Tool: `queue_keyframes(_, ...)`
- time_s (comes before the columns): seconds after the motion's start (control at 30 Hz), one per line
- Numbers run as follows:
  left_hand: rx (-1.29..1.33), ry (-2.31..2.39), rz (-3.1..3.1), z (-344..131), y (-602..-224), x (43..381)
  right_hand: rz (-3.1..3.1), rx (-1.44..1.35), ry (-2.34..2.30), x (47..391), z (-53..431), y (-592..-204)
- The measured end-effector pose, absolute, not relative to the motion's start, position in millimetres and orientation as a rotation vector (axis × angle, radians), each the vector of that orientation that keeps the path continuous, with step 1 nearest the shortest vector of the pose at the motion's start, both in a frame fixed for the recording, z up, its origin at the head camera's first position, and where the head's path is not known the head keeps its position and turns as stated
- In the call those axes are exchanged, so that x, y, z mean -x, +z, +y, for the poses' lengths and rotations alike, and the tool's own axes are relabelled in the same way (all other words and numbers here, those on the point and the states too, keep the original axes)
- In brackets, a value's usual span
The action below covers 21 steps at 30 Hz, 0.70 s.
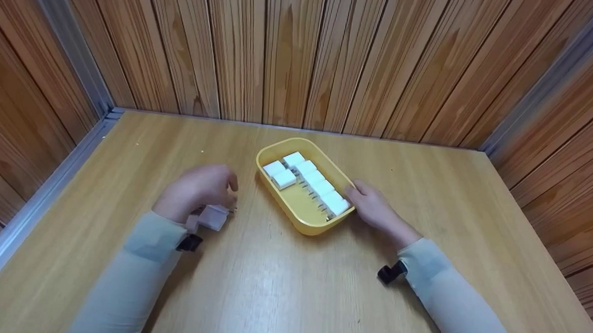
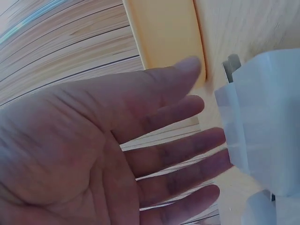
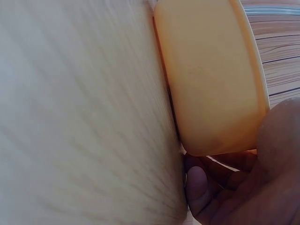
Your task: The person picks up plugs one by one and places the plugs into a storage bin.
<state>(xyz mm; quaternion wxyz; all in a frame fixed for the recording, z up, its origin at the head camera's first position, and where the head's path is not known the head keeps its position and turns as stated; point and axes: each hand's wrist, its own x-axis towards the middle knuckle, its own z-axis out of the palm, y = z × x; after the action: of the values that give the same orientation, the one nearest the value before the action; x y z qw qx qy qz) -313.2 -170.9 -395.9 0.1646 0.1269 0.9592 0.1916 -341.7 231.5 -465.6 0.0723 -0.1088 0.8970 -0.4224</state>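
A yellow plastic tray (image 1: pixel 296 222) sits at an angle on the table, holding several white square blocks (image 1: pixel 312 178) with thin metal prongs along their sides. My right hand (image 1: pixel 375 206) grips the tray's right corner, its thumb at the rim and the fingers curled against the outer wall in the right wrist view. Left of the tray, my left hand (image 1: pixel 201 189) hovers by more white blocks (image 1: pixel 213 217) on the table. The left wrist view shows its fingers (image 2: pixel 183 150) spread and fairly straight, the tips close to a white block (image 2: pixel 267 112) with a metal prong; whether they touch cannot be told.
The wooden table (image 1: pixel 279 297) reaches back to a wood-panelled wall (image 1: pixel 287 54), with further panels on both sides. A metal rail (image 1: pixel 35 211) runs along the left edge. Black straps (image 1: pixel 391 272) are on both wrists.
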Motion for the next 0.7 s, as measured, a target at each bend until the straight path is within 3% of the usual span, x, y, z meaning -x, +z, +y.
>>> queue_keyframes(0.7, -0.273, 0.511, 2.669, -177.2, -394.6, 309.4, 2.711, 0.326, -1.268, 342.1, 230.5, -464.8)
